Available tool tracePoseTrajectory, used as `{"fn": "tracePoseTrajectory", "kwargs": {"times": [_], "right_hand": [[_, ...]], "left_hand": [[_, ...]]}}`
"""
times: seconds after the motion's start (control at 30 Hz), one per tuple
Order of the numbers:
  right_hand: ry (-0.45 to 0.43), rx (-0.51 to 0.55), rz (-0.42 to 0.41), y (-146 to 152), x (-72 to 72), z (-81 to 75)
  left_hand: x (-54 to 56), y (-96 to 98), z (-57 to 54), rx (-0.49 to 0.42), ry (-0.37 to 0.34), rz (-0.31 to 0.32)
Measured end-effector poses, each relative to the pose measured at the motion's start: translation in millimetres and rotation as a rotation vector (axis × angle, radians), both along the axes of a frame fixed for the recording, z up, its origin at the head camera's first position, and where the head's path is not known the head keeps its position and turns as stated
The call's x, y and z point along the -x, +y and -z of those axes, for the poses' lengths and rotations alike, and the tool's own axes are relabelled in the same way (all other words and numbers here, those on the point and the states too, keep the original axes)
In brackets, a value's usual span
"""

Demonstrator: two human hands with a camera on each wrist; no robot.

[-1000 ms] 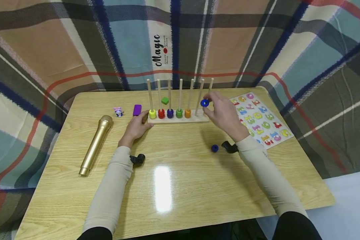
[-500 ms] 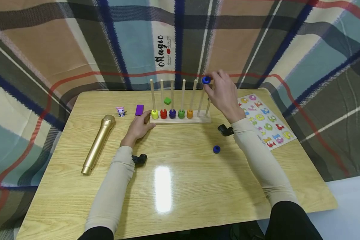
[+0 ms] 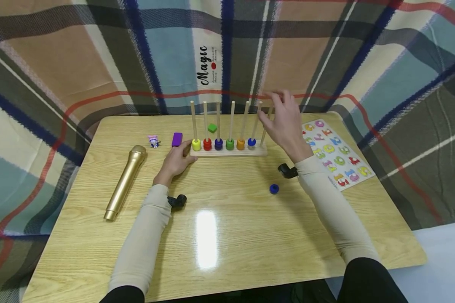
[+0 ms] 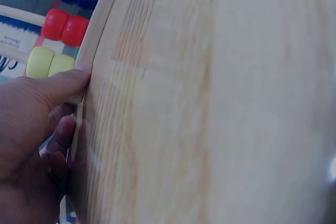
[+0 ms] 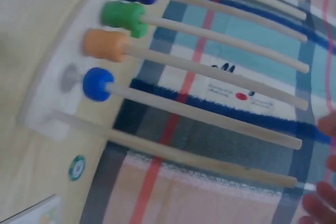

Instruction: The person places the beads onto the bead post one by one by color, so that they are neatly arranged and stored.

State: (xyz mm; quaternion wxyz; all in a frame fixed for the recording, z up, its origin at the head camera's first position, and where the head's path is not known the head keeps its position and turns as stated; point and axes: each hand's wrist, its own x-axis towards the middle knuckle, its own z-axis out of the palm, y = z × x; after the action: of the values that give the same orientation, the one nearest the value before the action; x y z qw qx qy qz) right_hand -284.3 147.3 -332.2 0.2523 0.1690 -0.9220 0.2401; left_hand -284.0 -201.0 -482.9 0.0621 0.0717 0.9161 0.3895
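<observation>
A wooden bead rack (image 3: 229, 154) with several upright pegs stands near the table's back edge. Yellow, red, dark blue, green and orange beads sit on its pegs, two to a peg where the left wrist view shows them. My left hand (image 3: 176, 162) grips the rack's left end, thumb on the base's front edge. One blue bead (image 5: 97, 84) is around the sixth peg, slightly above the base in the right wrist view. The last peg at right is bare. My right hand (image 3: 286, 126) is beside the peg tops, fingers apart and holding nothing. Another blue bead (image 3: 274, 189) lies nearer me.
A gold microphone (image 3: 126, 183) lies at left, with a small figurine (image 3: 153, 141) and a purple block (image 3: 177, 139) behind it. A green block (image 3: 212, 128) is behind the rack. A sheet of colourful numbers (image 3: 337, 153) lies at right. Plaid cloth (image 3: 288, 50) hangs behind the table.
My right hand raised a blue bead from beside the rack to the top of the sixth peg and let go. The bead is now low on that peg. My left hand stayed on the rack.
</observation>
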Motion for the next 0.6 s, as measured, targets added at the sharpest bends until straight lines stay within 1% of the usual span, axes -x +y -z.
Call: {"fn": "tracePoseTrajectory", "kwargs": {"times": [0.03,0.07,0.1,0.13,0.17,0.2,0.27,0.33,0.37,0.43,0.47,0.5,0.6], "right_hand": [[0.035,0.008,-0.01,3,-5.7,4.0],[0.049,0.009,-0.014,7,-12.8,8.7],[0.044,-0.008,-0.015,10,-20.7,14.2],[0.016,-0.043,-0.019,14,-29.2,20.4],[-0.047,-0.088,-0.025,18,-38.4,26.7],[-0.132,-0.147,-0.03,22,-47.2,33.5],[-0.345,-0.276,-0.04,29,-63.6,47.6],[-0.538,-0.402,-0.056,33,-76.0,61.0],[-0.616,-0.448,-0.062,34,-80.9,66.9],[-0.716,-0.514,-0.077,35,-88.1,78.1],[-0.74,-0.533,-0.089,35,-91.0,82.4],[-0.739,-0.55,-0.1,36,-93.3,86.8],[-0.705,-0.559,-0.142,35,-98.1,95.4]], "left_hand": [[-0.3,0.6,0.6,0.0,0.001,0.001],[-0.6,1.1,1.0,0.0,0.001,0.0],[-0.9,1.4,1.3,-0.001,0.0,0.001],[-1.0,1.7,1.4,0.0,0.0,0.003],[-1.1,1.7,1.3,0.002,-0.004,0.004],[-1.2,1.6,1.0,0.004,-0.006,0.005],[-1.1,0.8,-0.1,0.01,-0.012,0.006],[-0.4,-0.5,-1.8,0.009,-0.013,0.006],[-0.1,-1.1,-2.7,0.008,-0.013,0.004],[0.8,-2.1,-3.8,0.003,-0.011,0.004],[1.2,-2.3,-4.0,0.0,-0.009,0.005],[1.6,-2.2,-3.9,-0.004,-0.008,0.006],[2.4,-0.9,-1.2,-0.007,-0.016,0.008]]}}
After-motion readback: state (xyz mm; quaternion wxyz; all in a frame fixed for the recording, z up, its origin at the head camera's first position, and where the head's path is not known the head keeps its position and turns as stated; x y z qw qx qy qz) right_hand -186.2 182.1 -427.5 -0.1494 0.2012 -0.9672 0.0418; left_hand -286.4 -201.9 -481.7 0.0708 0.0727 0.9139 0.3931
